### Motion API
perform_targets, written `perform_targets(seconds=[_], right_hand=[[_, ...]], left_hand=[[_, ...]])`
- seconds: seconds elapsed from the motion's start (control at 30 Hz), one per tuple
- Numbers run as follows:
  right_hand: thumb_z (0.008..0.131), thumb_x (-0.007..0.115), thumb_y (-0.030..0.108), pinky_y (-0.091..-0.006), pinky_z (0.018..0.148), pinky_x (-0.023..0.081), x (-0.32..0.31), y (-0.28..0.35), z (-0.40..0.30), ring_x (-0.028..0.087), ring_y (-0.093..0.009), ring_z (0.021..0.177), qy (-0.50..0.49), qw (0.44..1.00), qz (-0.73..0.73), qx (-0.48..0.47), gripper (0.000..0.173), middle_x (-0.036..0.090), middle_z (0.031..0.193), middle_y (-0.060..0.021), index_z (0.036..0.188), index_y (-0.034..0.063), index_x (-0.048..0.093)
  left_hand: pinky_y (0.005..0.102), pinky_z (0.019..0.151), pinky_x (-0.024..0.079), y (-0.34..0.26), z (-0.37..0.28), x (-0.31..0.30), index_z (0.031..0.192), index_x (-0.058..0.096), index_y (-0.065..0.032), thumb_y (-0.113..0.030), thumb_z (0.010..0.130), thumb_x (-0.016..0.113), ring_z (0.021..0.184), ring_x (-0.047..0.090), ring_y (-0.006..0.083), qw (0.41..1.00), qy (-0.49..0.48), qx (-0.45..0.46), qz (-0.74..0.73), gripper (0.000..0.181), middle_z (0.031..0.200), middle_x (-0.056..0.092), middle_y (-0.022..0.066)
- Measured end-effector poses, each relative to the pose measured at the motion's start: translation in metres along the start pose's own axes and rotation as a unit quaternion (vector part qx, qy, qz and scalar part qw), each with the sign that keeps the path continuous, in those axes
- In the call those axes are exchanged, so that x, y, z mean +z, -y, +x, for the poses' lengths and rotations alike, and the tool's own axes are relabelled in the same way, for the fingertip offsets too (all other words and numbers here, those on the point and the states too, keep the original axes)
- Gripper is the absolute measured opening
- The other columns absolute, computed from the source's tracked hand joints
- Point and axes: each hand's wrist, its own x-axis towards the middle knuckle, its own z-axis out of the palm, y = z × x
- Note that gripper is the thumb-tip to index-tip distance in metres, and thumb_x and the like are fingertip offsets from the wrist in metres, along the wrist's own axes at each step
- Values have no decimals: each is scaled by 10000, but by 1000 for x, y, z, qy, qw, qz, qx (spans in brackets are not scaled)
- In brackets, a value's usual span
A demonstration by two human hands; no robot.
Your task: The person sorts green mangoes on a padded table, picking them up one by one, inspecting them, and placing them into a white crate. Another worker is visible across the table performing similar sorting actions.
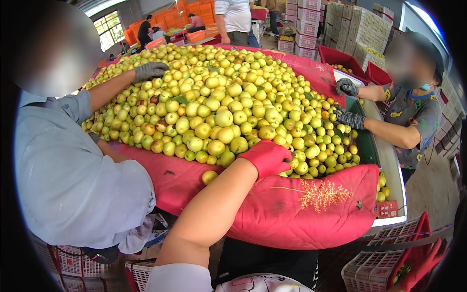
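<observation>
My left hand (268,158), in a red glove, reaches over the near edge of a large heap of yellow-green round fruit (224,118), perhaps jujubes. Its fingers are curled against the fruit; whether they grip one is hidden. Under the heap lies a red quilted cloth (292,215) with a gold plant pattern, its near edge bulging over the side. At the lower right, my right hand (419,266), also red-gloved, is beside a white plastic crate (374,268) with a red lining, fingers apart and no fruit visible in them. Some green things (402,273) show inside that crate.
A co-worker in a blue-grey shirt (80,164) stands close at left, one grey-gloved hand (151,71) on the heap. Another co-worker's gloved hands (349,116) work at right by a green chute (366,146). Crates (84,262) stand low at left; stacked crates (308,25) rise behind.
</observation>
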Motion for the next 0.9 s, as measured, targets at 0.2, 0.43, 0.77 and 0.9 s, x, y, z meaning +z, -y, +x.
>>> perform_targets(seconds=[0.2,0.43,0.77,0.9], right_hand=[[1014,453,330,-367,1009,417,26,-14,-5,482,-185,1219,4,987,107,118,416,503,1310,-70,1335,68,487],[1000,485,238,-363,1026,431,32,25,-25,461,-224,1251,-48,995,-67,-54,418,460,1365,-120,1339,-4,444],[936,482,79,-353,1055,354,216,118,-99,473,-230,1247,312,949,33,-28,387,522,1319,-133,1310,-18,485],[898,593,129,-333,991,396,307,70,-107,462,-226,1237,504,863,38,0,458,500,1324,-134,1320,-4,475]], left_hand=[[401,845,505,1,1,-1,1029,699,-88,-291,830,666,914,658,309,1000,9,-4,7,286,953,700,133],[408,834,507,-4,6,-1,1034,699,-99,-289,824,669,904,657,315,1000,4,3,3,285,943,697,138],[417,806,512,1,5,1,1031,698,-91,-285,814,678,868,659,325,1000,1,7,-3,291,910,694,154],[419,806,510,1,-2,-3,1021,703,-87,-282,812,673,863,658,331,1000,2,-5,-7,288,899,692,164]])
